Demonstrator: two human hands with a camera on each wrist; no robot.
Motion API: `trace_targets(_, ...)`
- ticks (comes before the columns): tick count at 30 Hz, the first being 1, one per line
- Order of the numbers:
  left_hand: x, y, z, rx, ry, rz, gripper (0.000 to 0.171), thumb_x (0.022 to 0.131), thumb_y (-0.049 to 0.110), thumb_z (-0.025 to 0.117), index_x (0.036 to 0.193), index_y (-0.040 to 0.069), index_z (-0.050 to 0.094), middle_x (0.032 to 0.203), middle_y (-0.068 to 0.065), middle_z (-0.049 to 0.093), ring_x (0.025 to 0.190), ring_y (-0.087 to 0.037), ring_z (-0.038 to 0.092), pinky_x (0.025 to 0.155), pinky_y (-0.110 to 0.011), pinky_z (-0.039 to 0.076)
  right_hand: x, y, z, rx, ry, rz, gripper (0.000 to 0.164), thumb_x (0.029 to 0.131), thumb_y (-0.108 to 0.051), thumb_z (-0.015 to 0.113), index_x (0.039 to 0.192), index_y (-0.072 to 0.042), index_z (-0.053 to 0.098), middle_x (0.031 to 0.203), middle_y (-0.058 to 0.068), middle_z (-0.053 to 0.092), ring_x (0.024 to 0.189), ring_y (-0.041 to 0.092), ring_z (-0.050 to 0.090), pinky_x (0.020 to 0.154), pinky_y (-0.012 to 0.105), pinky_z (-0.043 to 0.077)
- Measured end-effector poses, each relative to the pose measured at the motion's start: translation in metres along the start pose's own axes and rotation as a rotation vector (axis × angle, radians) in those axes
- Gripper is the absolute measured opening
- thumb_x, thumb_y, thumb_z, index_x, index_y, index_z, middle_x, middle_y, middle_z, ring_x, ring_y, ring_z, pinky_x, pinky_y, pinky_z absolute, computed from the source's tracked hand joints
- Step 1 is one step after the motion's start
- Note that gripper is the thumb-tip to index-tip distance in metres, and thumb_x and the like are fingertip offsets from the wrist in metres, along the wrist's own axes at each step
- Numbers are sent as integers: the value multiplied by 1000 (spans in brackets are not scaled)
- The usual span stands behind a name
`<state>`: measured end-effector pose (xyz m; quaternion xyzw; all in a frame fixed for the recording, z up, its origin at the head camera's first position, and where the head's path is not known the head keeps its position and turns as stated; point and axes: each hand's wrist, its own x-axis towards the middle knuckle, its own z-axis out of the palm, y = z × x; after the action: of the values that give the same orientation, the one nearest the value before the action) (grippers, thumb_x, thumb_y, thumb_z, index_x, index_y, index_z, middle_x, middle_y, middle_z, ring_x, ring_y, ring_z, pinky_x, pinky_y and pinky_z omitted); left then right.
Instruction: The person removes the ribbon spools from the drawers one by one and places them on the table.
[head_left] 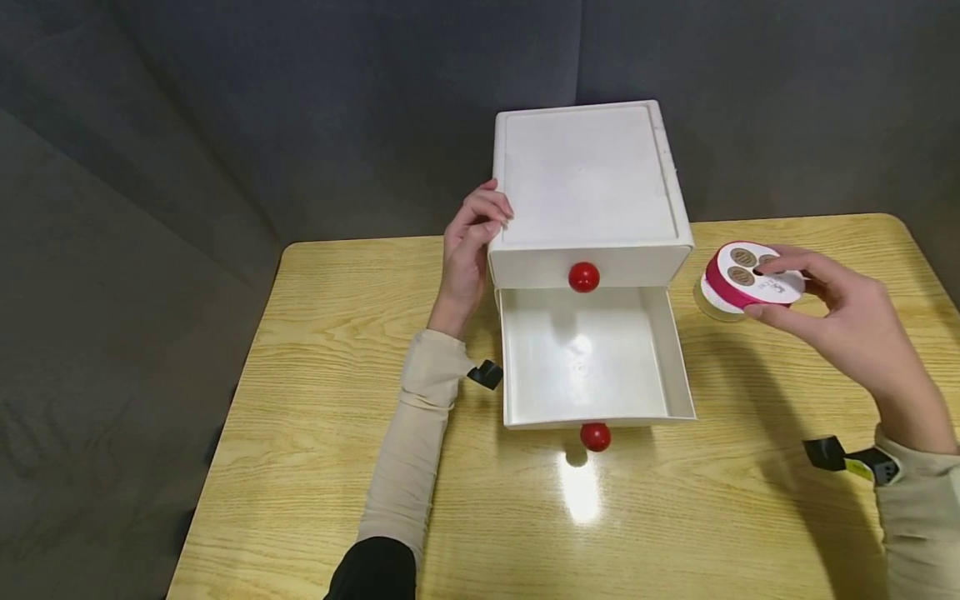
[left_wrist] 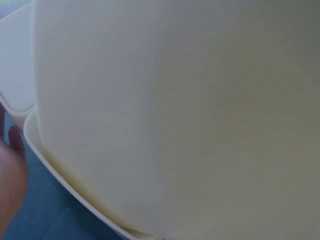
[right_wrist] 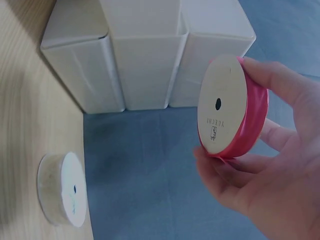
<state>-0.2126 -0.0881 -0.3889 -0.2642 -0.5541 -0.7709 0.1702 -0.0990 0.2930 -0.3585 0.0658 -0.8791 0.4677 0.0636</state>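
My right hand (head_left: 855, 308) pinches a spool of red ribbon (head_left: 759, 275) by its rim, tilted above the table. Beneath it in the head view, a spool of white ribbon (head_left: 717, 302) sits on the table, partly hidden; the right wrist view shows the two spools apart. A white two-drawer cabinet (head_left: 588, 179) stands at the back middle. Its lower drawer (head_left: 577, 358) is pulled out and its upper one is closed. My left hand (head_left: 468, 250) grips the cabinet's left top edge with bent fingers.
Each drawer front carries a red round knob, the upper knob (head_left: 583, 277) and the lower knob (head_left: 596, 437). The wooden table (head_left: 337, 358) ends at a dark grey curtain (head_left: 360, 125) behind. Black straps hang from both wrists.
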Motion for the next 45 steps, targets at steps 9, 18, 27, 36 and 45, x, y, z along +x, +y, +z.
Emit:
trace_targets(9,1,-1,-1,-1,5,1,21,85,10,48,84,23,64,94,6,63,126,-20,48,122,-39,26,3,19,-8,-70,48,69,54,86,-12,83,135,-13,62,118,-25,55,102,-9,51,77,5,39)
trace_targets(18,2,-1,1,-16,7,-2,21,85,9,48,84,22,64,94,6,63,127,-20,47,122,-38,27,8,42,-11,-146,86,130,80,86,-17,84,153,-6,42,137,-3,55,107,-15,44,99,5,36)
trace_targets(27,2,-1,1,-20,11,-11,21,85,9,48,84,23,64,94,6,63,127,-19,47,121,-38,27,12,65,-12,-147,69,177,80,92,-17,77,158,-4,33,150,18,43,125,2,43,110,16,35)
trace_targets(36,1,0,1,-15,18,-21,21,85,10,48,84,23,64,94,6,63,128,-19,47,122,-38,27,16,88,-9,-158,106,214,77,91,-15,77,155,-1,36,144,19,45,113,-1,42,96,18,36)
trace_targets(45,0,2,2,-5,28,-46,21,85,11,48,83,23,64,95,6,63,128,-18,46,121,-37,27,17,105,-10,-201,100,271,80,94,-22,75,157,-1,32,150,28,40,130,28,43,110,25,36)
